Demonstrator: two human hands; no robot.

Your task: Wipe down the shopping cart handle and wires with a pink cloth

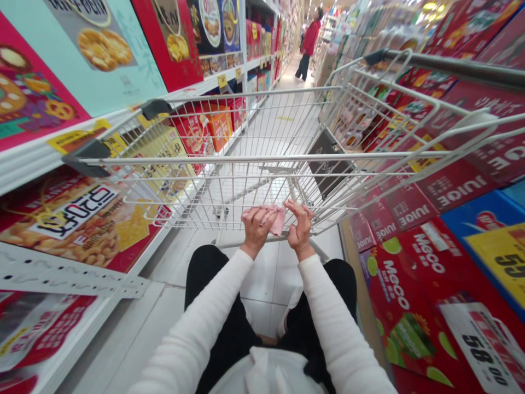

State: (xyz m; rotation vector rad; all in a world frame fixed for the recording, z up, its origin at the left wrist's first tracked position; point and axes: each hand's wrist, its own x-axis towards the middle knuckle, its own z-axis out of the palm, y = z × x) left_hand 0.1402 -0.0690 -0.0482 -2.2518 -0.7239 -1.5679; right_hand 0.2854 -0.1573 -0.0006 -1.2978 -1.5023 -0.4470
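A wire shopping cart (229, 160) stands side-on in front of my knees. At the lower part of its near side, my left hand (257, 225) is closed on a pink cloth (278, 220), which lies against the wires and bunches out toward the right. Just right of the cloth, my right hand (299, 223) has its fingers curled over the low wires of the cart. The cart's basket shows the floor through its mesh. A dark panel (330, 163) with pale printing is fixed inside its right end.
Shelves (135, 284) of boxed biscuits run along the left, close to the cart. Stacked red drink cartons (414, 290) with price signs rise on the right. A person in a red top (309, 41) stands far down the tiled aisle.
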